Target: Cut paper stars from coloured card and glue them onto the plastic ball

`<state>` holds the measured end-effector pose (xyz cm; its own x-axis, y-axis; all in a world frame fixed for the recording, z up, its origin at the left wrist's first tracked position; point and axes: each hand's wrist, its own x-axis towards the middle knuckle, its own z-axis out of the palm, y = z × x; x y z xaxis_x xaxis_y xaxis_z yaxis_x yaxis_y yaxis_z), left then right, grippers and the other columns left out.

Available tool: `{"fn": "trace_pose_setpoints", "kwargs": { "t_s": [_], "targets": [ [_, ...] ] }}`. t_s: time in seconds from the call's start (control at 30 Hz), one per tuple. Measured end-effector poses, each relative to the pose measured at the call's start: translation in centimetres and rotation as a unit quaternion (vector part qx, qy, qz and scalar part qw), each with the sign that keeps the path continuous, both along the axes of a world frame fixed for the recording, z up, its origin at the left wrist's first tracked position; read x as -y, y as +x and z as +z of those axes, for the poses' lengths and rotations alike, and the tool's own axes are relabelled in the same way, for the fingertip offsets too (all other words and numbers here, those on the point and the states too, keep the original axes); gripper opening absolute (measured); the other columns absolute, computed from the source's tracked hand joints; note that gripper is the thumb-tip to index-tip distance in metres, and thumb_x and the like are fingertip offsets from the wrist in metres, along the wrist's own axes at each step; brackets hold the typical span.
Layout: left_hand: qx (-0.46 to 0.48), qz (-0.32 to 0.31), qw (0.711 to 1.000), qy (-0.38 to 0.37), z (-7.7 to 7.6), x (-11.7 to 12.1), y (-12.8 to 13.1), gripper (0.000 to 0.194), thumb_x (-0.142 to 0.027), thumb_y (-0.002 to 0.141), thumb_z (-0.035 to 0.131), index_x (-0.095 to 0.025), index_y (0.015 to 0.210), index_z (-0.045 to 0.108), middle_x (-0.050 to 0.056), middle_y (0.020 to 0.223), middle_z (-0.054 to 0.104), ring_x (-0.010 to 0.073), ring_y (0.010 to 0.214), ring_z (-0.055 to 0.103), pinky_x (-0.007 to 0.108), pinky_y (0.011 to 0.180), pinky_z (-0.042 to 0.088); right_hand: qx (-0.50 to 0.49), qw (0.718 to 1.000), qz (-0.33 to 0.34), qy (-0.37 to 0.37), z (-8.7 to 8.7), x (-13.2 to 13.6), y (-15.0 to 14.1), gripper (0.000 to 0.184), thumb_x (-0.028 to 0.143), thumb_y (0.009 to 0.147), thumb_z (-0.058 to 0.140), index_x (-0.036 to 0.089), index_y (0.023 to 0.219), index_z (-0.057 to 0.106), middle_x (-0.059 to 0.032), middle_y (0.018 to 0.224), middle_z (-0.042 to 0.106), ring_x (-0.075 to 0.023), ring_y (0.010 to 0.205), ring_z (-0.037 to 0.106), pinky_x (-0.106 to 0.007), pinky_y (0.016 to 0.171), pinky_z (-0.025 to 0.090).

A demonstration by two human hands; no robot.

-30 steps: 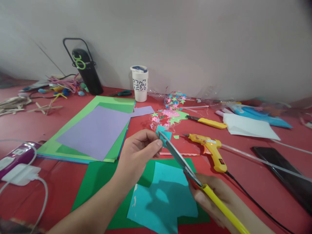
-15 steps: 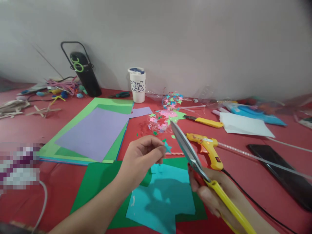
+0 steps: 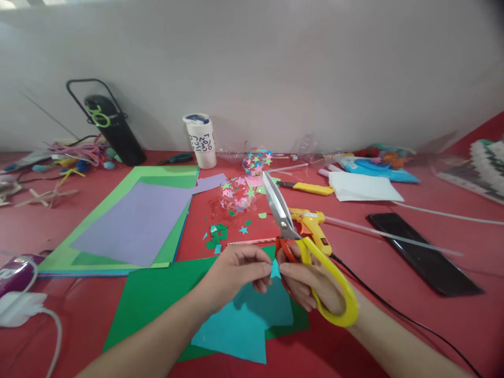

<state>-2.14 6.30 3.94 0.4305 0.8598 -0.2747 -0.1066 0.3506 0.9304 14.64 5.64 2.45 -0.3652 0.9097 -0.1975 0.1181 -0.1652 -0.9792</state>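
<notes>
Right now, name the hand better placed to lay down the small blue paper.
Likely the left hand: it pinches the small blue paper, while the right hand also holds scissors.

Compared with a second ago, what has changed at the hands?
The right hand has come in beside the left hand, meeting it at the small blue piece. The scissors, still held, have swung clear, blades pointing forward. Glue gun, cutter and phone stayed put.
</notes>
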Motion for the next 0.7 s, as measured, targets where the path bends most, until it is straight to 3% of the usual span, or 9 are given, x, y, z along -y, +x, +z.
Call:
{"fn": "trace_pose_setpoints", "kwargs": {
  "t_s": [0.13, 0.3, 0.5, 0.57, 0.7],
  "targets": [
    [0.025, -0.019, 1.0, -0.004, 0.0, -0.1, -0.2, 0.012, -0.026, 0.068, 0.068, -0.015, 0.066, 0.063, 0.0, 0.055, 0.062, 0.0094, 0.047, 0.055, 0.022, 0.05, 0.044, 0.009, 1.0, 0.013, -0.002, 0.7, 0.1, -0.1, 0.032, 0.046, 0.072, 0.045, 0.024, 0.05, 0.037, 0.011, 0.03, 0.029, -0.0072, 0.024, 0.029, -0.021, 0.03, 0.033],
    [-0.015, 0.027, 0.999, 0.033, -0.2, -0.1, 0.2, 0.013, -0.023, 0.062, 0.071, -0.015, 0.065, 0.061, -0.003, 0.055, 0.058, 0.0091, 0.05, 0.054, 0.022, 0.053, 0.043, 0.087, 0.991, -0.074, 0.064, 1.3, 0.5, -0.7, 0.009, 0.026, 0.069, 0.053, 0.021, 0.066, 0.047, 0.0097, 0.046, 0.036, -0.0079, 0.038, 0.034, -0.019, 0.038, 0.029],
    [-0.019, 0.093, 0.994, 0.045, -0.5, -0.2, 0.3, 0.009, -0.017, 0.058, 0.07, -0.016, 0.059, 0.06, -0.004, 0.052, 0.056, 0.0094, 0.047, 0.052, 0.021, 0.049, 0.042, 0.134, 0.983, -0.058, 0.115, 0.8, 0.3, -0.3, 0.02, 0.035, 0.069, 0.055, 0.022, 0.061, 0.042, 0.0065, 0.053, 0.036, -0.011, 0.048, 0.035, -0.023, 0.045, 0.027],
    [-0.014, 0.175, 0.983, 0.06, -0.6, -0.9, -0.3, 0.01, -0.018, 0.058, 0.07, -0.015, 0.056, 0.06, -0.004, 0.047, 0.054, 0.0088, 0.044, 0.05, 0.021, 0.046, 0.039, 0.227, 0.96, -0.049, 0.158, 1.0, -0.1, 0.2, 0.024, 0.037, 0.071, 0.056, 0.022, 0.06, 0.042, 0.0054, 0.052, 0.039, -0.0124, 0.048, 0.035, -0.024, 0.046, 0.025],
    [0.014, 0.349, 0.932, 0.095, -0.8, -3.0, -2.9, 0.013, -0.026, 0.067, 0.065, -0.017, 0.062, 0.057, -0.006, 0.05, 0.053, 0.0051, 0.046, 0.044, 0.016, 0.046, 0.035, 0.44, 0.867, -0.02, 0.233, 1.5, -0.8, 0.8, 0.006, 0.026, 0.071, 0.057, 0.02, 0.071, 0.056, -0.0034, 0.065, 0.062, -0.0193, 0.056, 0.052, -0.027, 0.051, 0.028]
  ]
}}
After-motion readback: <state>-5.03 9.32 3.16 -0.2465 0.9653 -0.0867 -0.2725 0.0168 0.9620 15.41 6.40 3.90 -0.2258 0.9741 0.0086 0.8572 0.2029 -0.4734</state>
